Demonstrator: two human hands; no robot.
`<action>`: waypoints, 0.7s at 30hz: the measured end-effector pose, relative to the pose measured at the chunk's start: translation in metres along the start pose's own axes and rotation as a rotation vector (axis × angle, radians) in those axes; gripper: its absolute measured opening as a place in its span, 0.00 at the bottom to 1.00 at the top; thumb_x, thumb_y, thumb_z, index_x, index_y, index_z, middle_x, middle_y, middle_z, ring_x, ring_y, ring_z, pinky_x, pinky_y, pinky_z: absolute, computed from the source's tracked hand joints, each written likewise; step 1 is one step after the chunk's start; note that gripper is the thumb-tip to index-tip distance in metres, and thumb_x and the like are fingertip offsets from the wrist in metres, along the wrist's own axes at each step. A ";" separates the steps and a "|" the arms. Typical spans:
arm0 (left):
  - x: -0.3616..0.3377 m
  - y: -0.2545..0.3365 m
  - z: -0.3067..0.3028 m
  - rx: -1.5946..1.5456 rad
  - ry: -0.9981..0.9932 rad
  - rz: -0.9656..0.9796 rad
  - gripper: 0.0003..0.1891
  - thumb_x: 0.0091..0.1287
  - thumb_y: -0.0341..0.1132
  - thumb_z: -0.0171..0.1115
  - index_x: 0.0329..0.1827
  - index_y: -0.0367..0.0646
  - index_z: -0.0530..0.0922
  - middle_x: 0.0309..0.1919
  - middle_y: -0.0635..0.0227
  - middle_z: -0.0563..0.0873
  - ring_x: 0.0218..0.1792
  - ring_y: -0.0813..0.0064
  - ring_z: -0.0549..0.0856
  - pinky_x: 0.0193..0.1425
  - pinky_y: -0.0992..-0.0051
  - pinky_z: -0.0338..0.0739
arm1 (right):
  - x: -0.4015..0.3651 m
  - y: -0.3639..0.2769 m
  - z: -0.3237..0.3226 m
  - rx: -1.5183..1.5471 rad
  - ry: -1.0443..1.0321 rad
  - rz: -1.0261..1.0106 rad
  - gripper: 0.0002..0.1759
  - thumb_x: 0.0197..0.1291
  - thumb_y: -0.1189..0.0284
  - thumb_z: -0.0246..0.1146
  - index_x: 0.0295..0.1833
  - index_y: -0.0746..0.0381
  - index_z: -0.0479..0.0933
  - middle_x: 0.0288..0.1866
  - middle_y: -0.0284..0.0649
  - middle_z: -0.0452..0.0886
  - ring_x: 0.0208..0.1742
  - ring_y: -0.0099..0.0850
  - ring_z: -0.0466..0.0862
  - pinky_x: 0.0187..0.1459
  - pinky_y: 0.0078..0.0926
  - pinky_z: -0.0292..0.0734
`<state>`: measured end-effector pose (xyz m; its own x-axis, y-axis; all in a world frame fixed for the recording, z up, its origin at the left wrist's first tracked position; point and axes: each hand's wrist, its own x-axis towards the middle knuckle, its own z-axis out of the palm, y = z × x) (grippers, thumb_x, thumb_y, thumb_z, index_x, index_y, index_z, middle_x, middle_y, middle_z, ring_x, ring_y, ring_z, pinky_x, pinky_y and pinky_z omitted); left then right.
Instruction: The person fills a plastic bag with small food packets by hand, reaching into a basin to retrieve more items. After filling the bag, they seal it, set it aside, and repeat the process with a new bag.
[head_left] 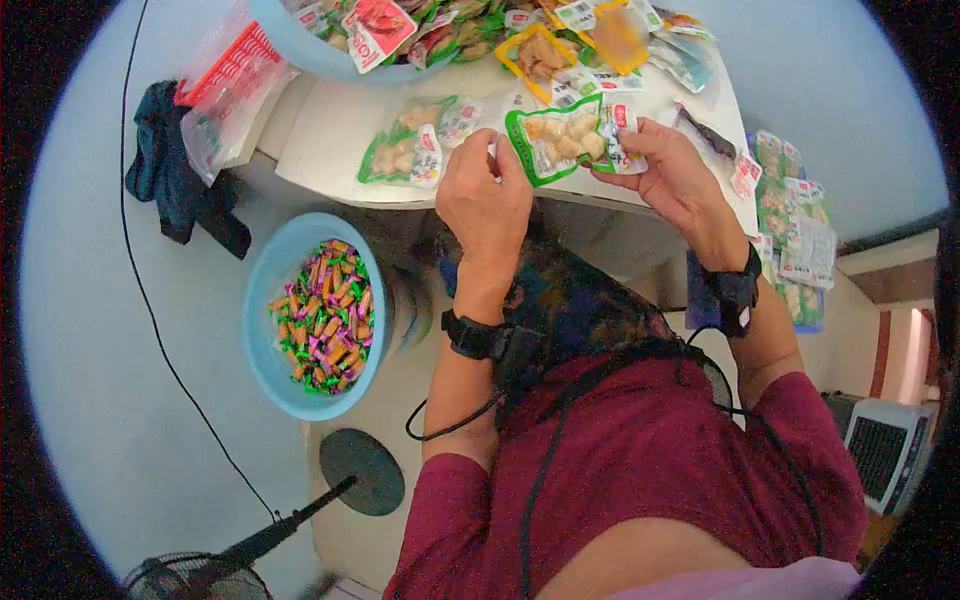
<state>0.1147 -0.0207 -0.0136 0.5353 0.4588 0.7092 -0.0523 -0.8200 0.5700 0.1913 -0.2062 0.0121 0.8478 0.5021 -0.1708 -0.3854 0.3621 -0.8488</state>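
A clear snack packet with green edges (565,140), showing pale chunks inside, is gripped at its right end by my right hand (665,165), thumb and fingers closed on it. My left hand (485,190) is curled closed by the packet's left edge. Its fingertips are partly hidden, so what they pinch, if anything, cannot be made out. Just left of that hand, similar green-edged packets (400,155) lie on the white table (320,150). Past the held packet is a yellow-edged packet (540,62) of brownish pieces.
A blue basin (345,65) heaped with packets stands at the table's far side. Lower left, a blue tub (262,350) holds small wrapped sweets. Packets (805,235) fill a blue crate at right. A fan (200,575) and dark cloth (165,165) are on the left.
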 end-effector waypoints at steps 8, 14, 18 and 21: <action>0.002 0.003 0.000 0.008 0.022 -0.003 0.06 0.60 0.30 0.63 0.39 0.40 0.81 0.29 0.57 0.84 0.28 0.59 0.84 0.33 0.64 0.78 | 0.012 0.018 0.021 0.057 -0.140 0.123 0.19 0.64 0.81 0.52 0.61 0.74 0.65 0.61 0.51 0.75 0.60 0.41 0.79 0.63 0.41 0.76; 0.008 0.007 -0.003 0.033 0.024 0.001 0.07 0.60 0.28 0.63 0.41 0.40 0.80 0.33 0.57 0.84 0.31 0.56 0.84 0.35 0.63 0.79 | 0.019 0.025 0.038 0.066 -0.151 0.134 0.20 0.65 0.81 0.50 0.62 0.73 0.67 0.60 0.50 0.76 0.61 0.41 0.78 0.64 0.40 0.74; 0.010 0.010 -0.008 0.053 0.024 0.023 0.06 0.60 0.27 0.62 0.40 0.40 0.80 0.31 0.59 0.84 0.31 0.55 0.84 0.34 0.63 0.79 | 0.021 0.026 0.044 0.071 -0.177 0.162 0.20 0.65 0.82 0.50 0.62 0.72 0.67 0.60 0.49 0.76 0.60 0.40 0.79 0.64 0.39 0.74; 0.010 0.011 -0.009 0.077 0.013 0.040 0.05 0.60 0.27 0.63 0.39 0.41 0.80 0.30 0.60 0.83 0.30 0.57 0.83 0.32 0.63 0.78 | 0.025 0.033 0.045 0.085 -0.202 0.149 0.20 0.65 0.82 0.50 0.62 0.71 0.67 0.60 0.47 0.77 0.59 0.38 0.79 0.63 0.39 0.74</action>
<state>0.1123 -0.0219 0.0036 0.5232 0.4289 0.7364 -0.0082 -0.8615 0.5076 0.1832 -0.1462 0.0026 0.6929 0.6983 -0.1797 -0.5369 0.3332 -0.7751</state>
